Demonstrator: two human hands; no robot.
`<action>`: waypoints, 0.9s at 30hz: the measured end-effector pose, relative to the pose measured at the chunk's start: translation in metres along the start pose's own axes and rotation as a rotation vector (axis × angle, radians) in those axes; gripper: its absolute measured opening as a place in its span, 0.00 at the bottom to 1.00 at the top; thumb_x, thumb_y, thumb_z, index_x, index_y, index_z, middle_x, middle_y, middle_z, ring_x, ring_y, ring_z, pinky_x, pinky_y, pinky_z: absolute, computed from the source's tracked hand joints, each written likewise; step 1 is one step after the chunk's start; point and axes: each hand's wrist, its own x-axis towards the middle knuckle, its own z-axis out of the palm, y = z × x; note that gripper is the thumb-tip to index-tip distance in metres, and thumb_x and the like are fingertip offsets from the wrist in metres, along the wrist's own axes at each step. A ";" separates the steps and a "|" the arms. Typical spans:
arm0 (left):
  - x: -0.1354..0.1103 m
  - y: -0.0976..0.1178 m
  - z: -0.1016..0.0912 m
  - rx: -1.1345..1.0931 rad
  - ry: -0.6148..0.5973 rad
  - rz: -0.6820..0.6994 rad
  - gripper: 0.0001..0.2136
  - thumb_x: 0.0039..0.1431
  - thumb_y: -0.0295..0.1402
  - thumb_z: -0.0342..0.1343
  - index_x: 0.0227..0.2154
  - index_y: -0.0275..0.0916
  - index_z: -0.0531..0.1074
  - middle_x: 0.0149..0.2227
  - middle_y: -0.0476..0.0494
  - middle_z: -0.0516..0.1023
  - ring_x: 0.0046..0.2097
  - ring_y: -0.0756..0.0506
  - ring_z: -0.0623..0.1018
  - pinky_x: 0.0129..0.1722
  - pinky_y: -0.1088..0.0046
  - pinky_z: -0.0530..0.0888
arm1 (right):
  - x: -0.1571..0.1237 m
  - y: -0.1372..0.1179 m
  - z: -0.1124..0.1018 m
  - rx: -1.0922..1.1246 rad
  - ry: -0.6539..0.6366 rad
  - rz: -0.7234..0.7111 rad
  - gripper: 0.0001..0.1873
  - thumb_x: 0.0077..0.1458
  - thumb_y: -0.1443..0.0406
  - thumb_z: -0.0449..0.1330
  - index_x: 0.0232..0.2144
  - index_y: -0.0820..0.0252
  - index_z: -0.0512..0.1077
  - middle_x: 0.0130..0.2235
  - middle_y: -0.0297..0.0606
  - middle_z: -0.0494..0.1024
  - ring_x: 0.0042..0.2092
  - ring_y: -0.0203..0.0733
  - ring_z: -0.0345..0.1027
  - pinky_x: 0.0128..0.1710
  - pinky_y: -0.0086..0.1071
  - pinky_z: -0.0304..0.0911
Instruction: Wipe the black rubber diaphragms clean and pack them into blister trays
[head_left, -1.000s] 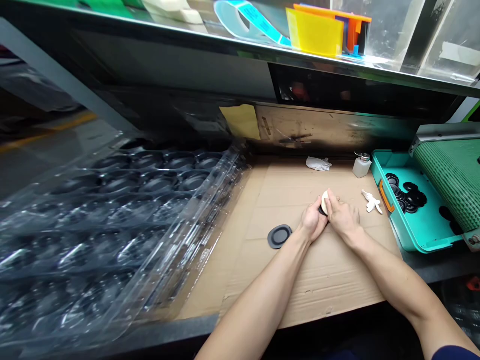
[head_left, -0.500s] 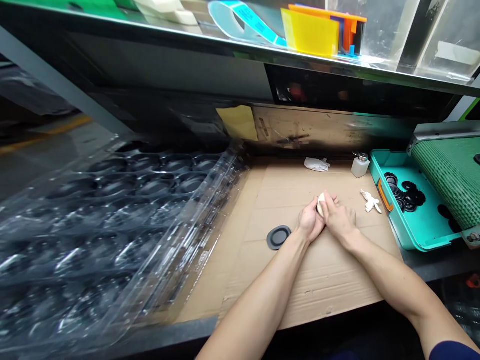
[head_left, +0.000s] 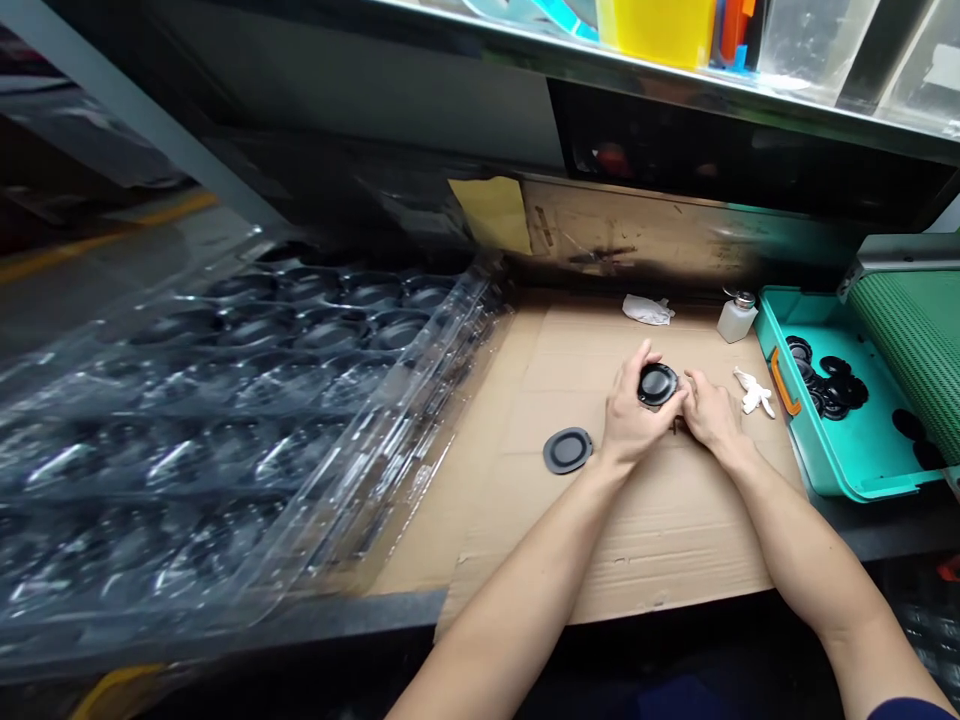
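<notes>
My left hand [head_left: 631, 408] grips a round black disc-shaped part [head_left: 658, 384] by its edges, its glossy raised centre facing up. Close against the disc's right side is my right hand [head_left: 712, 412], its fingers curled in; what they hold, if anything, is hidden. A flat dark-grey oval piece [head_left: 568, 450] with a ringed centre lies on the cardboard [head_left: 540, 540], left of my left wrist. Crumpled white wipes, one [head_left: 753, 392] right of my right hand and another [head_left: 648, 309] farther back, rest on the same sheet.
Stacked clear plastic trays [head_left: 247, 440] with dark round pieces fill the left side. A white pump bottle [head_left: 737, 316] stands at the back. To the right, a teal bin [head_left: 870, 470] holds several black discs, beside a green conveyor belt [head_left: 919, 330]. A shelf edge [head_left: 675, 80] runs overhead.
My hands have parted slightly, and the black disc has turned face up in my left hand. The white thing seen between my fingers is out of sight. The camera view has shifted.
</notes>
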 end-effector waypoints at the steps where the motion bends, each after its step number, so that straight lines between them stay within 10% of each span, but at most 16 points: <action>1: -0.004 0.006 0.001 0.002 -0.009 0.015 0.40 0.44 0.30 0.76 0.63 0.43 0.69 0.60 0.38 0.76 0.64 0.37 0.72 0.68 0.61 0.65 | 0.000 0.000 0.000 -0.008 -0.014 -0.012 0.27 0.74 0.49 0.41 0.64 0.49 0.66 0.48 0.45 0.83 0.49 0.52 0.78 0.46 0.38 0.65; 13: -0.008 0.025 0.001 -0.346 0.022 -0.318 0.27 0.60 0.31 0.65 0.62 0.41 0.71 0.63 0.35 0.74 0.69 0.34 0.66 0.59 0.63 0.74 | 0.001 -0.001 -0.003 -0.029 0.008 -0.137 0.18 0.70 0.57 0.51 0.48 0.55 0.77 0.48 0.44 0.79 0.48 0.48 0.72 0.41 0.34 0.60; 17: -0.002 0.019 0.002 -0.276 -0.043 -0.384 0.13 0.60 0.38 0.67 0.44 0.38 0.80 0.46 0.37 0.84 0.53 0.38 0.81 0.44 0.73 0.77 | 0.006 0.010 -0.009 -0.075 0.187 -0.154 0.22 0.71 0.56 0.48 0.46 0.57 0.80 0.46 0.46 0.78 0.50 0.50 0.67 0.50 0.39 0.60; 21: 0.010 0.014 -0.001 -0.349 -0.159 -0.618 0.22 0.69 0.50 0.54 0.37 0.32 0.77 0.34 0.33 0.84 0.26 0.48 0.78 0.20 0.77 0.64 | 0.012 0.028 -0.015 -0.149 0.421 -0.014 0.22 0.68 0.57 0.50 0.49 0.61 0.79 0.51 0.54 0.76 0.54 0.59 0.64 0.52 0.47 0.61; 27: 0.021 0.014 -0.012 -0.579 -0.237 -0.882 0.21 0.74 0.42 0.41 0.42 0.30 0.74 0.43 0.25 0.84 0.27 0.46 0.80 0.17 0.77 0.64 | 0.019 0.048 -0.015 -0.234 0.340 0.092 0.19 0.63 0.63 0.52 0.46 0.65 0.79 0.47 0.60 0.78 0.51 0.63 0.69 0.49 0.52 0.63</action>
